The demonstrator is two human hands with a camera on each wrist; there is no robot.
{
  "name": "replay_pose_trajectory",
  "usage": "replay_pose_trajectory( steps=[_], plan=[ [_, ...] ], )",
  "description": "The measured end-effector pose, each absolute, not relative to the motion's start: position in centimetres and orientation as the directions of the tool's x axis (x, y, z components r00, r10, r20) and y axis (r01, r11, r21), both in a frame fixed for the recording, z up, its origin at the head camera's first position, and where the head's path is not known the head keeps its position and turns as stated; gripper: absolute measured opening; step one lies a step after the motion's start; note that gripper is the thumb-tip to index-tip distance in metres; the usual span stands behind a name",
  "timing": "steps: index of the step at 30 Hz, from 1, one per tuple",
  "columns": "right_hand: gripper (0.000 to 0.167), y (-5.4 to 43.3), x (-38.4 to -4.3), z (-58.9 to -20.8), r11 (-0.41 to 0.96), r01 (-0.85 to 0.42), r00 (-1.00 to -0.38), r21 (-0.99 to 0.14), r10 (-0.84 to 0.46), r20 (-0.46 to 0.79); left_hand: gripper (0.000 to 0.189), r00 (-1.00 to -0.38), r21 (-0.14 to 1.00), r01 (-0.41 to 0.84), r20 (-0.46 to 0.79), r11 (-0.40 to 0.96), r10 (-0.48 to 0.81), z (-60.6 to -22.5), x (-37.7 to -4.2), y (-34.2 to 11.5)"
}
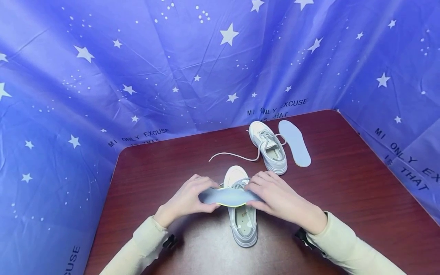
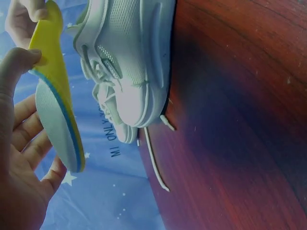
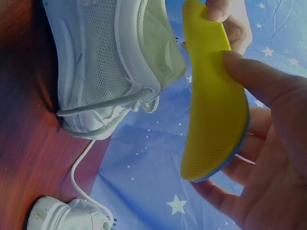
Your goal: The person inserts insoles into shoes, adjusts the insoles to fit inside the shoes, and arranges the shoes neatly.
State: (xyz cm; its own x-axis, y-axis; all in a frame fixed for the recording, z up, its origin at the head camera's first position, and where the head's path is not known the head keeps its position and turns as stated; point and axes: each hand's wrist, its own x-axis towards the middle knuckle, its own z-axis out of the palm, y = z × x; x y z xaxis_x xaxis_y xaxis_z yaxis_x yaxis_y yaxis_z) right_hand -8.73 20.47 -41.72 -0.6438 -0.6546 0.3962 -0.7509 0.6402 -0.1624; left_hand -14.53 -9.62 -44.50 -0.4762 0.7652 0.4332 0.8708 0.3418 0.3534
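Observation:
Both hands hold one insole [image 1: 225, 197] crosswise above a white lace-up shoe [image 1: 245, 225]. Its grey face shows from above; the wrist views show a yellow underside [image 3: 211, 100] and a blue edge. The left hand [image 1: 192, 194] grips one end, thumb on the near edge and fingers on the far edge. The right hand [image 1: 276, 196] grips the other end the same way. In the left wrist view the insole [image 2: 60, 110] looks bent along its length. The shoe stands on the table with its toe pointing away, its middle partly hidden by the insole.
A second white shoe [image 1: 277, 162] stands farther back on the brown table [image 1: 165, 164], one loose lace [image 1: 233, 154] stretched out to its left. To its right lies another grey insole [image 1: 296, 143]. A blue star-patterned cloth [image 1: 178, 57] hangs behind and at the sides.

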Motion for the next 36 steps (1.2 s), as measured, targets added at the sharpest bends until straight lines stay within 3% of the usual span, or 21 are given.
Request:
replay_pose_trajectory(
  steps=[7,13,17,24,29,36],
  plan=[
    [0.049,19.8,-8.4,-41.7,0.716,-0.680,-0.728,-0.158,-0.632,0.266,0.036,-0.468,0.299,0.881,0.446,0.366,0.763,-44.7,-14.3,-8.8],
    [0.057,18.5,-8.3,-41.7,0.712,-0.686,-0.724,-0.150,-0.648,0.237,0.037,-0.441,0.250,0.897,0.451,0.364,0.776,-44.7,-13.9,-7.8],
    [0.052,17.9,-8.3,-41.8,0.702,-0.695,-0.717,-0.158,-0.656,0.238,0.037,-0.433,0.250,0.901,0.449,0.355,0.782,-44.8,-13.6,-7.4],
    [0.030,18.1,-8.6,-42.1,0.652,-0.736,-0.671,-0.182,-0.666,0.326,0.039,-0.473,0.310,0.876,0.415,0.369,0.777,-44.8,-13.4,-7.3],
    [0.028,18.4,-8.7,-42.3,0.627,-0.760,-0.640,-0.173,-0.674,0.369,0.043,-0.490,0.323,0.865,0.378,0.384,0.785,-44.6,-13.2,-7.2],
    [0.027,19.0,-8.7,-42.3,0.630,-0.756,-0.644,-0.178,-0.665,0.378,0.055,-0.506,0.321,0.855,0.343,0.407,0.791,-44.6,-13.2,-7.1]
  ],
)
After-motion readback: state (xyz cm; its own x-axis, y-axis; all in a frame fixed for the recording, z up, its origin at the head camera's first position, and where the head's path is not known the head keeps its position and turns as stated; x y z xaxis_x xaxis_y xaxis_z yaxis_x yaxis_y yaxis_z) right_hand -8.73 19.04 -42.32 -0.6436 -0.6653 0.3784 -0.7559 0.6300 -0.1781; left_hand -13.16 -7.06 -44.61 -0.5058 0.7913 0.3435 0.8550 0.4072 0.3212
